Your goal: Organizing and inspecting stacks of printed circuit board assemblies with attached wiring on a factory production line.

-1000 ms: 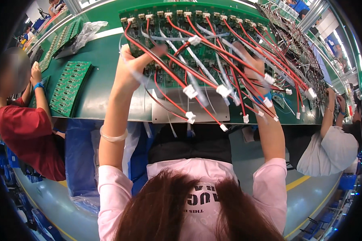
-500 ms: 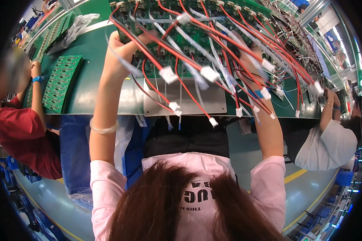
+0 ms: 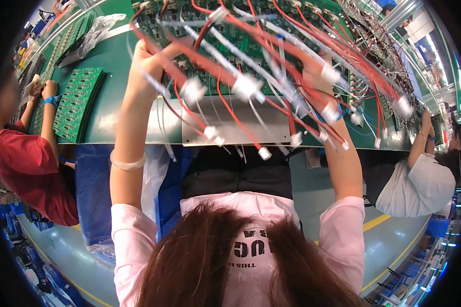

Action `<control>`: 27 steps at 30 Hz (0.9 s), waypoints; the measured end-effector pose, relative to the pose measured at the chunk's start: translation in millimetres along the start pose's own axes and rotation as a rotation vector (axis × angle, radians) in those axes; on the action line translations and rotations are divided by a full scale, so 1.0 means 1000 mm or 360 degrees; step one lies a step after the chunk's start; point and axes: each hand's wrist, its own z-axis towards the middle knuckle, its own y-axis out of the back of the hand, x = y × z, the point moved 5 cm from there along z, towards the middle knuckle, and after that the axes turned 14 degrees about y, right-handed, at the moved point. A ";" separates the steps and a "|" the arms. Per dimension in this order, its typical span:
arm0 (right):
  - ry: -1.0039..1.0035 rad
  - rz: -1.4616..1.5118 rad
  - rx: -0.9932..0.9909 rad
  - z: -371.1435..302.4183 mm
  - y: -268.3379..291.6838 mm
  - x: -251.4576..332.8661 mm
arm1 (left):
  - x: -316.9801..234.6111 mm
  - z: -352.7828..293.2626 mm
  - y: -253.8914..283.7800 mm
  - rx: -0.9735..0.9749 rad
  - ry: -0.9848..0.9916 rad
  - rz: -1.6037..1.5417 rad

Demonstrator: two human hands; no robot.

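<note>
Between my hands a green circuit board panel (image 3: 235, 46) is held up over the bench, with its top part cut off by the picture's edge. Red, black and white wires fan out from it toward me, ending in white plug connectors (image 3: 247, 87), several of them blurred. My left hand (image 3: 152, 62) is closed on the panel's left side, thumb across the front. On the opposite side my right hand (image 3: 316, 71) grips the panel, its fingers partly hidden behind wires. Below the panel, a flat metal plate (image 3: 166, 134) would be misplaced; the grey plate (image 3: 230, 134) lies at the bench's front edge.
A stack of green circuit boards (image 3: 78, 105) lies on the green bench (image 3: 119, 97) at left, with a clear plastic bag (image 3: 100, 30) behind. Wired boards (image 3: 376, 61) are heaped at right. People sit on both sides, one in a red sleeve (image 3: 28, 153), one in a white sleeve (image 3: 420, 184).
The wires and their connectors have swung, mostly a little to the left. My left hand has shifted slightly left, still gripping the panel.
</note>
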 end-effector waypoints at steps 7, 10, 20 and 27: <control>-0.0064 0.0814 0.0342 -0.022 -0.013 0.019 | 0.001 -0.029 0.001 -0.0132 0.0354 0.0581; 0.0117 0.0239 0.0602 -0.010 0.000 0.073 | 0.003 -0.034 -0.022 0.0399 0.0128 0.1064; 0.0710 0.0157 0.0991 -0.034 -0.007 0.090 | 0.019 -0.060 -0.038 0.0853 -0.0425 0.0980; 0.0696 -0.0081 0.0721 -0.034 -0.005 0.095 | 0.062 -0.023 -0.002 0.0876 0.0214 0.1542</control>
